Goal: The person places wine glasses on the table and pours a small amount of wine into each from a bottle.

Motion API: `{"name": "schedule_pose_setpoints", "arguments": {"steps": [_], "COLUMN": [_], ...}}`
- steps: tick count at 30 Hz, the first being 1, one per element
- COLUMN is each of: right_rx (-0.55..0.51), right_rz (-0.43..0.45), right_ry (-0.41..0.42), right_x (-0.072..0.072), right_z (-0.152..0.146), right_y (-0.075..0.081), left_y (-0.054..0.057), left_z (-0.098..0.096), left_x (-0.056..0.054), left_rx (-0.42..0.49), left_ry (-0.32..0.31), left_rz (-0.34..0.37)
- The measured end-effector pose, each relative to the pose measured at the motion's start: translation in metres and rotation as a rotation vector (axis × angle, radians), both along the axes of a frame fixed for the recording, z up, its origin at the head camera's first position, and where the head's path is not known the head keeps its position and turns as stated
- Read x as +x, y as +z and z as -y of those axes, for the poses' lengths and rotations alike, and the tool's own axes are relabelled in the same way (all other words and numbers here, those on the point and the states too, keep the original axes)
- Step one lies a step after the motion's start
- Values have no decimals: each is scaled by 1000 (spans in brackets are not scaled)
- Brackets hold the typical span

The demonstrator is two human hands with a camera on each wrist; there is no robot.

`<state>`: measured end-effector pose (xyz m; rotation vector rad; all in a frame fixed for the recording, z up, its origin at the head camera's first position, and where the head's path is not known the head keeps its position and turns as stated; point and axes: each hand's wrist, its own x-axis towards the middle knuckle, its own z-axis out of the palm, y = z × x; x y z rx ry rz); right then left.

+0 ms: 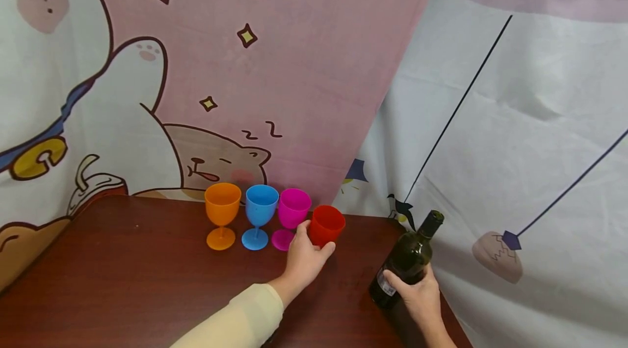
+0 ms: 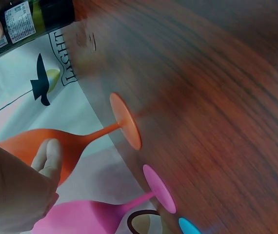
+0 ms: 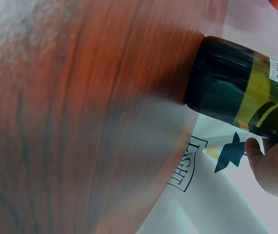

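Note:
My left hand (image 1: pixel 303 262) grips the bowl of a red plastic goblet (image 1: pixel 327 225), with fingers and thumb on either side. In the left wrist view the goblet's stem and round foot (image 2: pixel 126 121) show at the table surface. On the right, my right hand (image 1: pixel 423 294) holds a dark green glass wine bottle (image 1: pixel 409 254) round its body, neck upward. The bottle's lower end (image 3: pixel 219 78) is at the tabletop in the right wrist view; whether it bears on the wood I cannot tell. A magenta goblet (image 1: pixel 294 208) stands just left of the red one.
Left of the magenta goblet, a blue goblet (image 1: pixel 262 206) and an orange goblet (image 1: pixel 223 205) stand upright in a row near the back edge. The dark brown wooden table (image 1: pixel 142 277) meets a printed cloth (image 1: pixel 314 91) behind and at the right.

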<state>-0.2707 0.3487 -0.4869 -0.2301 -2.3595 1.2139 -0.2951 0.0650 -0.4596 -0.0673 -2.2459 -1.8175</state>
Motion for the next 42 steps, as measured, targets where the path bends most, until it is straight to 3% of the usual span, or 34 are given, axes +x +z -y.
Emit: {"name": "schedule_pose_setpoints", "arguments": {"steps": [9, 14, 23, 29, 36, 42], "right_rx": [-3, -1, 22, 13, -8, 0], "right_rz": [5, 20, 12, -2, -5, 0], "right_ry": [-6, -5, -16, -4, 8, 4], "right_x": [1, 1, 1, 2, 1, 1], "right_z": [0, 1, 2, 2, 1, 1], "right_y": [1, 1, 2, 0, -1, 0], "left_y": [2, 4, 2, -1, -8, -14], "left_z": [-5, -7, -13, -14, 3, 54], "left_x": [-2, -5, -15, -15, 0, 28], "left_rx": [43, 23, -45, -82, -157, -313], "left_ry": [-34, -59, -158, -188, -235, -436], "left_rz": [22, 35, 14, 8, 1, 34]}}
